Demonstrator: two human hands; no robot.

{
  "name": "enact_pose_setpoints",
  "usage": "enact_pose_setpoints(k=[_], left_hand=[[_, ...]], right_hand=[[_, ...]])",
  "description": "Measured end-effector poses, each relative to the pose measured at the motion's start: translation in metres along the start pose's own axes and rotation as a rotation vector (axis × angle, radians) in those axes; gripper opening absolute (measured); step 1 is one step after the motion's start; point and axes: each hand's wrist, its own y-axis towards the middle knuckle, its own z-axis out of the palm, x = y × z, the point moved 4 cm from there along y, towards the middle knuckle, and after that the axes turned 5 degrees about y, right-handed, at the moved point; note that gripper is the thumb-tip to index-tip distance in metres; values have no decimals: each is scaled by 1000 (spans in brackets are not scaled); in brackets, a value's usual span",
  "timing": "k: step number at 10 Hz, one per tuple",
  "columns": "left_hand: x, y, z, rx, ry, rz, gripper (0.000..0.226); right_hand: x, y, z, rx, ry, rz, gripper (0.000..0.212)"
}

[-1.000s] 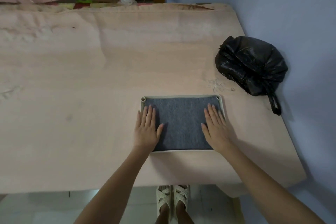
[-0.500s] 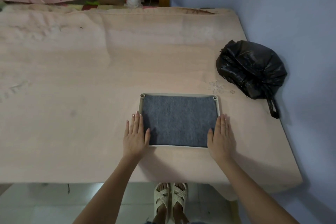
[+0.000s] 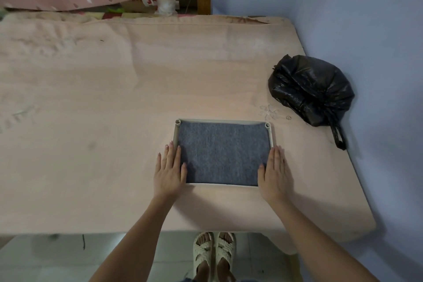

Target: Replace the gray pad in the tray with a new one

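While both hands lie flat with straight fingers, the left hand (image 3: 169, 171) covers the tray's (image 3: 225, 120) left rim and the right hand (image 3: 274, 173) its right rim. A fuzzy gray pad (image 3: 223, 152) fills the pale rectangular tray near the table's front edge. The soft pink cloth (image 3: 91, 98) stretches broad leftward; a crinkled black bag (image 3: 309, 89) sits far right.
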Motion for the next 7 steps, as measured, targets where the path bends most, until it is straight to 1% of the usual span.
enact_pose_setpoints(k=[3, 4, 5, 6, 7], left_hand=[[-3, -1, -3, 13, 0, 8, 76], [-1, 0, 0, 45, 0, -5, 68], [5, 5, -8, 29, -120, -62, 57], [3, 18, -30, -30, -120, -22, 54], [-11, 46, -57, 56, -51, 15, 49]], right_hand=[[-1, 0, 1, 14, -39, 0, 61], [1, 0, 1, 41, -60, 6, 62], [8, 7, -7, 37, -93, -16, 60], [19, 23, -25, 44, -164, -121, 57], [43, 49, -46, 136, -182, -220, 53]])
